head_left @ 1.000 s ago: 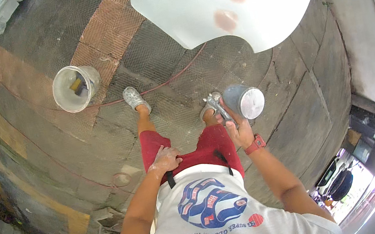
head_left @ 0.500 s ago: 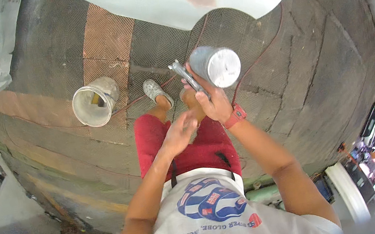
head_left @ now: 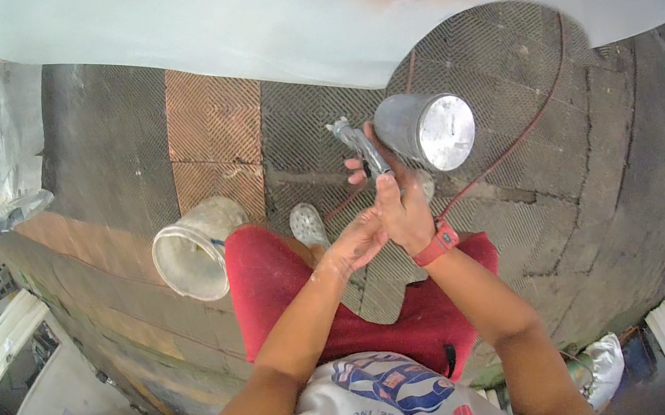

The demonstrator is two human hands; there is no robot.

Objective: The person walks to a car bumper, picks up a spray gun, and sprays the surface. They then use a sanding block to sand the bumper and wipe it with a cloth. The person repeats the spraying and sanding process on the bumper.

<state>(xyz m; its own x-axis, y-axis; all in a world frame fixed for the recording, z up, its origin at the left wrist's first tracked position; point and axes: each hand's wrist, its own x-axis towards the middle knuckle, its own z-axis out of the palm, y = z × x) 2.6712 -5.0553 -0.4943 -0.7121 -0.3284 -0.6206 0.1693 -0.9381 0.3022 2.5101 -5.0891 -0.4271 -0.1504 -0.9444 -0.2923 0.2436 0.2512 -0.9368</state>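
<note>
Frame centre: right hand (head_left: pixel 407 216), grip closed around a crumpled, glossy grey tube (head_left: pixel 359 148). Smooth cylindrical metal can (head_left: pixel 446 132) directly beside; whether gripped, cannot tell. Left hand (head_left: pixel 359 240) adjacent, loosely curled, contents undetermined. Scuffed round bucket (head_left: pixel 166 263), left of centre; ridged floor (head_left: pixel 103 115), upper left.

This looks like a vehicle workshop, with its patched pale panel (head_left: pixel 255 21), ridged floor (head_left: pixel 555 208) and grey can (head_left: pixel 417 130).

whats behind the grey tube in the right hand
Behind the grey tube, fingers of the right hand curl around, their tips showing at its left; dark ridged floor lies beyond. The finger parts directly behind it are covered.
</note>
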